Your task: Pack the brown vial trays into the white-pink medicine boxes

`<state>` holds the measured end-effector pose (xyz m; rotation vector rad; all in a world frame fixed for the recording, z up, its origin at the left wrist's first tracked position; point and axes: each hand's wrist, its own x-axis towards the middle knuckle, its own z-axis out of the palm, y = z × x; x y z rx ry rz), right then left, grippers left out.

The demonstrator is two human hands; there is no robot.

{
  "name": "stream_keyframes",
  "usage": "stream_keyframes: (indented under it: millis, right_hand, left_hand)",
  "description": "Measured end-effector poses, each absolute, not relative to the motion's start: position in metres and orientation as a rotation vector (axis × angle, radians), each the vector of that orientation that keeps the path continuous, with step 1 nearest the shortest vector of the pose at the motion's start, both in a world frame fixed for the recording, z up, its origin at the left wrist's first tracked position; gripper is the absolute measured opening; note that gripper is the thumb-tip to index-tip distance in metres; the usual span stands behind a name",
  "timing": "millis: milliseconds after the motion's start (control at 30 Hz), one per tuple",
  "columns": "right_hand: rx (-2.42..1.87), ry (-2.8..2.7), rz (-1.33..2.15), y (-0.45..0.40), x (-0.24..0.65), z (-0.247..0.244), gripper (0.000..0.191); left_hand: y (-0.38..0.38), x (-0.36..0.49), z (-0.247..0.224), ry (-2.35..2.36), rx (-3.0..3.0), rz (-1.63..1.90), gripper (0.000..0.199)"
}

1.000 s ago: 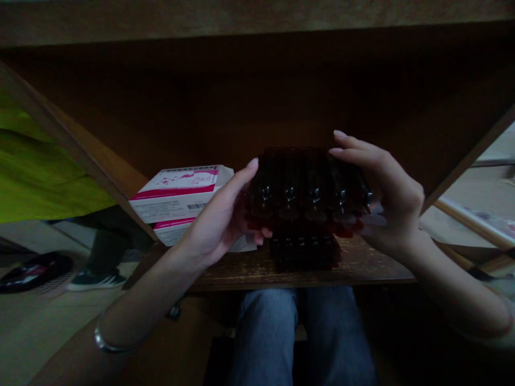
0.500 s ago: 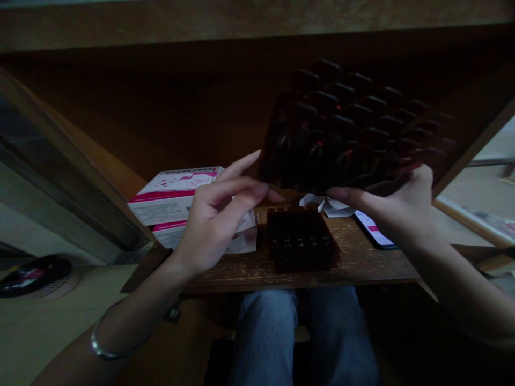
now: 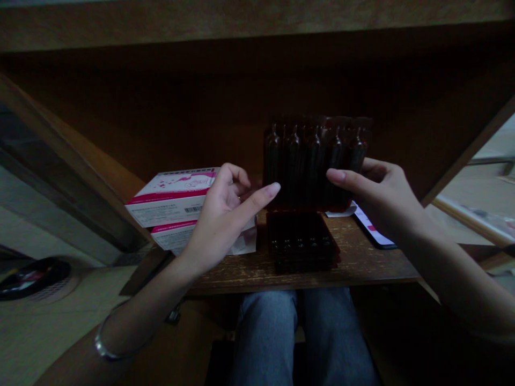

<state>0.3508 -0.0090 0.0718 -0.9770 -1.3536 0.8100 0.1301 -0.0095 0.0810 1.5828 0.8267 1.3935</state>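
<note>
From the head view, the left hand (image 3: 219, 225) and right hand (image 3: 382, 198) work over a scuffed wooden worktop (image 3: 370, 268), beneath a dark wooden shelf (image 3: 257, 91). The right hand has a narrow pinching hold on the right side of a tray of amber glass ampoules (image 3: 309, 163), with one finger lying across its front. The tray stands upright near the middle of the worktop, toward the back. Its lower edge meets or hangs just above a second dark ampoule tray (image 3: 301, 241) lying flat near the front edge; the dim light hides which.

The left hand is half curled, its index finger stretched toward the tray's left end — whether it touches or bears any weight, I cannot tell.

The tray looks light and fairly stiff, but the thin-necked glass is likely fragile and the plastic slick, so the tray's side edges seem the safest place to hold, not the ampoule necks.

Stacked white-and-magenta cartons (image 3: 171, 195) sit at the worktop's left, a smartphone (image 3: 372, 228) lies toward the right, and a scrap of white paper (image 3: 340, 213) lies behind the upright tray.
</note>
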Motion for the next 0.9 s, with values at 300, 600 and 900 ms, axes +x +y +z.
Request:
stream_keyframes:
  millis: [300, 600, 900]
  right_hand:
    - [-1.015, -1.525, 0.964, -0.001, 0.356, 0.068, 0.037]
    - [-0.9, -1.766, 1.067, 0.01, 0.362, 0.06, 0.048]
    - [-0.888, -1.784, 1.08, 0.014, 0.362, 0.054, 0.064]
  left_hand:
    - [-0.003, 0.139, 0.066, 0.804, 1.635, 1.227, 0.04]
    - [0.001, 0.142, 0.053, 0.911, 1.676, 1.11, 0.043]
    - [0.001, 0.141, 0.034, 0.944, 1.826, 1.167, 0.063]
